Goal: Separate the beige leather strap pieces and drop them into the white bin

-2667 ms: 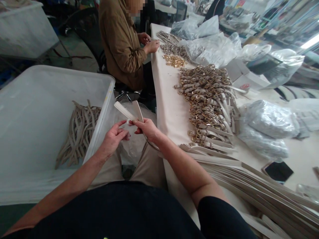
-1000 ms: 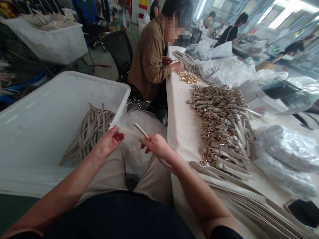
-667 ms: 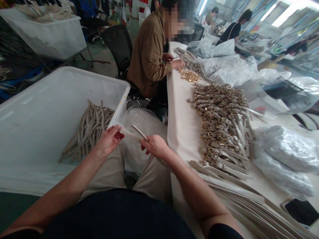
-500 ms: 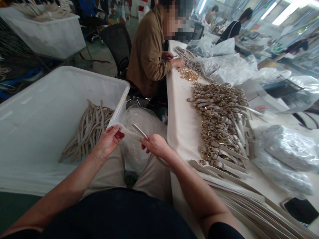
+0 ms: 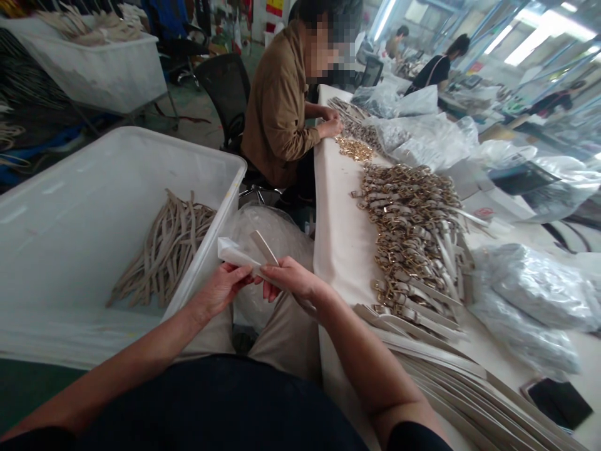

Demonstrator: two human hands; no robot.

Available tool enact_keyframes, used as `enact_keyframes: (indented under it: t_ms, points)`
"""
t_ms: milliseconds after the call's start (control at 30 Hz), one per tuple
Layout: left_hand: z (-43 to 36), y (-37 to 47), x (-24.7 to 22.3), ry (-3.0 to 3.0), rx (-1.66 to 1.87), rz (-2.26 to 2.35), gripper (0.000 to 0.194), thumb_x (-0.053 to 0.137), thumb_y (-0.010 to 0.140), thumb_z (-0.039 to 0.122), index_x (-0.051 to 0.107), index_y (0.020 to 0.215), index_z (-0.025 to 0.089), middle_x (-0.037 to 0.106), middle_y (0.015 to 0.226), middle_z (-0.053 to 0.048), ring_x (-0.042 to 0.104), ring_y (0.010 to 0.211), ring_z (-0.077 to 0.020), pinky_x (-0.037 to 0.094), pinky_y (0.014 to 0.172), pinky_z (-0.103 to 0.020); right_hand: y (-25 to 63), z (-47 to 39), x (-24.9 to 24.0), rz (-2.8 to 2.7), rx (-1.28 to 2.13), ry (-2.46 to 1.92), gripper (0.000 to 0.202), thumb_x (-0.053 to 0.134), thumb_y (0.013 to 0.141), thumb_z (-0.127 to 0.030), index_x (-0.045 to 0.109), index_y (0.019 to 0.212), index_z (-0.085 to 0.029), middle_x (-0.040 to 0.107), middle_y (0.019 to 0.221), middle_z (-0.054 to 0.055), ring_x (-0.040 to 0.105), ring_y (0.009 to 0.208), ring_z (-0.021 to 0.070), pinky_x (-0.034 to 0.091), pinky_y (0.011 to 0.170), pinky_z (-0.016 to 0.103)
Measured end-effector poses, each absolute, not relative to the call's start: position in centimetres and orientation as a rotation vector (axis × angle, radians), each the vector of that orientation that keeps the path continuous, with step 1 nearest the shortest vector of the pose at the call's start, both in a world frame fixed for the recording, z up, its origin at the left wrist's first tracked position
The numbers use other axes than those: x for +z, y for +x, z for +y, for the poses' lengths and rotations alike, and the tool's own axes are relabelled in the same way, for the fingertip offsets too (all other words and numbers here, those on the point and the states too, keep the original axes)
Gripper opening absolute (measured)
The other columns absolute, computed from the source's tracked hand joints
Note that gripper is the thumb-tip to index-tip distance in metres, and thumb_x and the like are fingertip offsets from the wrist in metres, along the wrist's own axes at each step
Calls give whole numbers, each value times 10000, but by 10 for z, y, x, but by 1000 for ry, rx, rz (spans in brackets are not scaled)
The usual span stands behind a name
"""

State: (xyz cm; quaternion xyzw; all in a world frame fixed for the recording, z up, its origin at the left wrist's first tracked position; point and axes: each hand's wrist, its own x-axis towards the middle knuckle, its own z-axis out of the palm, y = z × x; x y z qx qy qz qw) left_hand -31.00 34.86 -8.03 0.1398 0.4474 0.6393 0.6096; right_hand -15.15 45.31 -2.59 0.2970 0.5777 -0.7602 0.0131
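Observation:
Above my lap, my left hand (image 5: 228,288) is closed, thumb against fingers, at the lower end of a thin whitish strip (image 5: 236,253) whose loose end juts up and to the left. My right hand (image 5: 293,282) pinches a pale beige strap (image 5: 264,247), its cut end pointing up past the thumb. Both hands nearly touch, and the whitish strip runs in between them. Whether strip and strap are joined is hidden by the fingers. Part of the strap hangs below my right wrist. Left of the hands, a white plastic bin (image 5: 237,178) holds a bundle of similar straps (image 5: 162,250).
On the cloth-covered table (image 5: 340,232) at right lie a pile of buckled straps (image 5: 410,232), long flat straps (image 5: 451,376), plastic bags (image 5: 530,294) and gold hardware (image 5: 354,150). A co-worker in a brown jacket (image 5: 275,106) sits at its far end. A clear bag (image 5: 267,225) stands beyond my knees.
My left hand has moved right and slightly down, close to my right hand. The whitish strip, stretched between the hands before, now has its end sticking up free.

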Motion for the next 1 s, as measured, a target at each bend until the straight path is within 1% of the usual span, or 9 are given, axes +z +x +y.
enact_keyframes:
  t_ms: [133, 267, 333, 400, 500, 600, 667, 800, 1000]
  points:
    - [341, -322, -64, 426, 1512, 856, 459, 930, 648, 291, 778, 1077, 229, 665, 654, 27, 562, 571, -77, 517, 639, -198, -154, 457, -33, 1456, -2570, 761, 383, 539, 973, -442, 653, 834, -105, 637, 544, 25, 589, 439, 123, 492, 477, 208]
    - [337, -332, -59, 503, 1453, 751, 493, 945, 628, 293, 783, 1089, 226, 691, 698, 1, 625, 661, -107, 541, 698, -209, -165, 452, -39, 1286, -2606, 730, 382, 456, 1013, -396, 645, 866, -99, 614, 538, 13, 570, 423, 125, 522, 489, 235]
    - [338, -336, -62, 487, 1465, 810, 436, 951, 617, 324, 800, 1006, 199, 701, 699, -12, 634, 649, -113, 547, 676, -211, -169, 450, -37, 1367, -2542, 757, 416, 405, 1033, -389, 669, 909, -93, 636, 583, 25, 594, 467, 130, 531, 528, 246]
    - [341, -339, -67, 429, 1540, 943, 371, 966, 581, 339, 799, 862, 162, 716, 713, -24, 633, 629, -109, 555, 656, -211, -170, 452, -32, 1691, -2378, 886, 398, 437, 1027, -380, 706, 930, -103, 676, 674, 43, 632, 567, 130, 524, 585, 233]
    - [346, -346, -70, 264, 1673, 1114, 391, 997, 486, 299, 758, 745, 130, 738, 758, -34, 653, 657, -115, 569, 651, -208, -164, 465, -19, 2394, -1907, 1326, 266, 566, 974, -343, 745, 975, -146, 717, 861, 46, 638, 687, 118, 488, 643, 210]
    - [349, -352, -69, 69, 1723, 1127, 343, 975, 504, 217, 702, 696, 141, 714, 698, -3, 638, 604, -114, 564, 574, -214, -153, 475, -4, 2737, -1594, 1580, 333, 481, 1013, -376, 738, 1098, -183, 727, 957, 47, 631, 686, 123, 473, 627, 227]
    - [351, -352, -68, -5, 1716, 1117, 291, 936, 569, 173, 676, 698, 147, 688, 658, 16, 618, 556, -108, 550, 527, -214, -148, 469, 2, 2904, -1401, 1426, 344, 510, 1001, -423, 748, 1102, -196, 736, 960, 51, 657, 761, 151, 481, 676, 246]
    - [354, -352, -65, -56, 1732, 1110, 227, 880, 659, 160, 668, 740, 149, 668, 641, 26, 600, 520, -103, 524, 482, -200, -145, 436, 2, 2955, -870, 1033, 431, 758, 819, -526, 754, 1126, -224, 748, 1013, 60, 688, 889, 211, 471, 756, 272]
    - [350, -350, -53, -51, 1759, 1131, 270, 916, 590, 189, 669, 693, 155, 655, 624, 24, 572, 502, -92, 499, 466, -186, -152, 419, -1, 2810, -766, 1029, 179, 639, 925, -315, 760, 1029, -232, 771, 964, 42, 699, 870, 191, 410, 681, 248]
